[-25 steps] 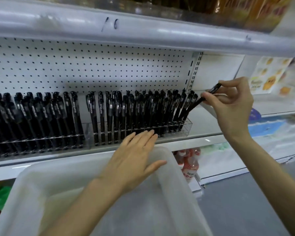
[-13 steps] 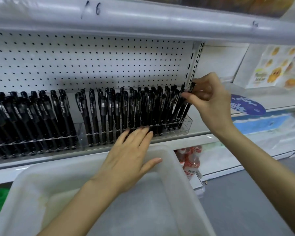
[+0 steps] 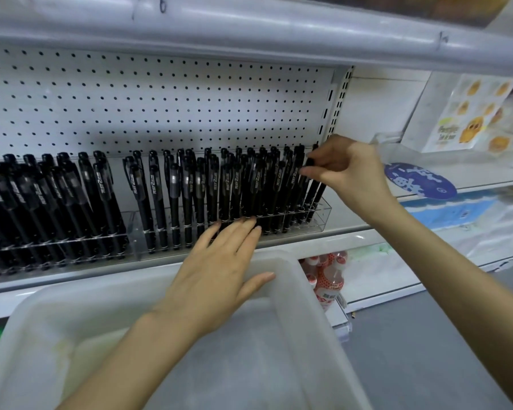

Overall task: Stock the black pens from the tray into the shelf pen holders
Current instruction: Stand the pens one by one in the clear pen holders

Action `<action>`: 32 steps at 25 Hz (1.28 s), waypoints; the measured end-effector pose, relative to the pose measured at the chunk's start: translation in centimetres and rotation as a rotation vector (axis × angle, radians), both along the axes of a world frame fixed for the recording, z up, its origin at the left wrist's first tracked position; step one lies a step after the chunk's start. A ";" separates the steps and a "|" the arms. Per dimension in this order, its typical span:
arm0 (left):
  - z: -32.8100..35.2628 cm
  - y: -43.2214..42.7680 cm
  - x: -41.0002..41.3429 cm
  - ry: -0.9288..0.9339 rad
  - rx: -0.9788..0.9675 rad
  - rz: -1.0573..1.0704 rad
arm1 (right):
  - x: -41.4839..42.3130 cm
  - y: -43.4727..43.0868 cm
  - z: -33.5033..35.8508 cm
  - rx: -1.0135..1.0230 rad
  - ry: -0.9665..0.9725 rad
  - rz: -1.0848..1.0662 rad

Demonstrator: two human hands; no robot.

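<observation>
Two clear pen holders stand on the shelf, the right pen holder (image 3: 320, 216) and the left pen holder (image 3: 57, 250), both packed with upright black pens (image 3: 208, 190). My right hand (image 3: 350, 170) pinches the cap end of one black pen (image 3: 313, 187) standing at the far right end of the right holder. My left hand (image 3: 219, 270) lies flat with straight fingers on the far rim of the white plastic tray (image 3: 317, 318), fingertips reaching the holder's front. No pens show inside the tray where I can see it.
A white pegboard (image 3: 160, 105) backs the shelf, and an upper shelf edge (image 3: 249, 34) overhangs it. Red-and-white bottles (image 3: 326, 276) stand on the shelf below. A blue oval label (image 3: 418, 180) and printed cards (image 3: 471, 113) sit to the right. Grey floor (image 3: 427, 350) lies lower right.
My right hand brought the pen leftward and down from a slanted pose into the right end of the holder, where it now stands nearly upright. My left hand stayed on the tray rim.
</observation>
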State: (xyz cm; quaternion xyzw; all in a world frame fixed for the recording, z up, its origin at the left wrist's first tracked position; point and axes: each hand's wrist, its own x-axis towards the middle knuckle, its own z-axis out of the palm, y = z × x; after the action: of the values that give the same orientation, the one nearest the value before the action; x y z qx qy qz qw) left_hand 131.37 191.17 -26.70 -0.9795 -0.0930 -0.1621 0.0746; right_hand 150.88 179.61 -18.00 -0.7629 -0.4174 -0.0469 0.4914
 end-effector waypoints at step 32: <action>-1.8 2.7 -11.9 0.055 -0.188 0.233 | -23.6 -3.9 -12.1 -0.819 0.220 0.656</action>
State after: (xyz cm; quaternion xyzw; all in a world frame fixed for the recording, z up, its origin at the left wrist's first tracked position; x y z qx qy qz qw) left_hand 119.49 193.88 -28.46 -0.9688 -0.2188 -0.1161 0.0033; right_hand 127.24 175.73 -30.08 -0.7222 -0.5640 0.3560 0.1831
